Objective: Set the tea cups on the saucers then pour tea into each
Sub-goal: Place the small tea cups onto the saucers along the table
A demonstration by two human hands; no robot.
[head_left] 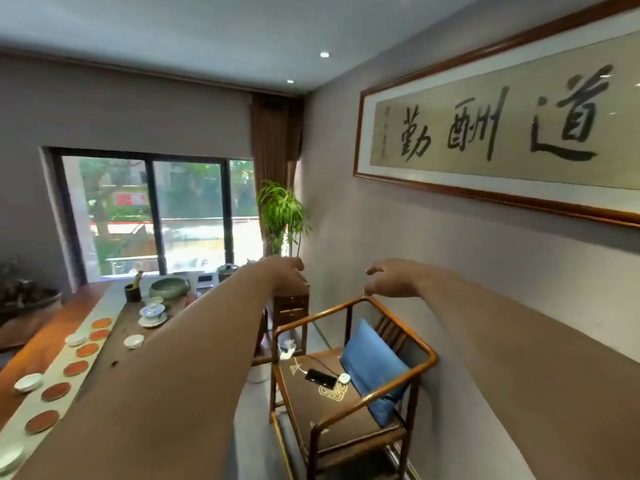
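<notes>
Along the left edge, a row of 6 round reddish-orange saucers (81,368) runs down a pale grey runner (41,407) on the long wooden tea table (31,358). None of them carries a cup. Small white shallow tea cups sit beside the row: one (28,381) on the bare wood left of the runner, one (76,339) on the runner next to the upper saucers, one (134,340) on the dark tray surface to the right, and part of another (10,459) at the bottom left corner. Further back stand a blue-and-white lidded gaiwan on its own dish (152,313), a grey-green ceramic bowl (169,288) and a dark pot holding tea tools (133,291).

Both bare arms stretch forward, away from the table. The left hand (289,277) is raised in mid-air with fingers loosely curled, gripping nothing; the left forearm crosses in front of the table's right side and hides part of it. The right hand (391,277) hovers just above the back rail of a wooden armchair (360,372), fingers relaxed and spread, holding nothing. On the chair's brown seat lie a blue cushion (372,368) and a black phone (320,377). A green potted plant (282,213) stands beyond, and a framed calligraphy scroll (502,133) hangs on the right wall.
</notes>
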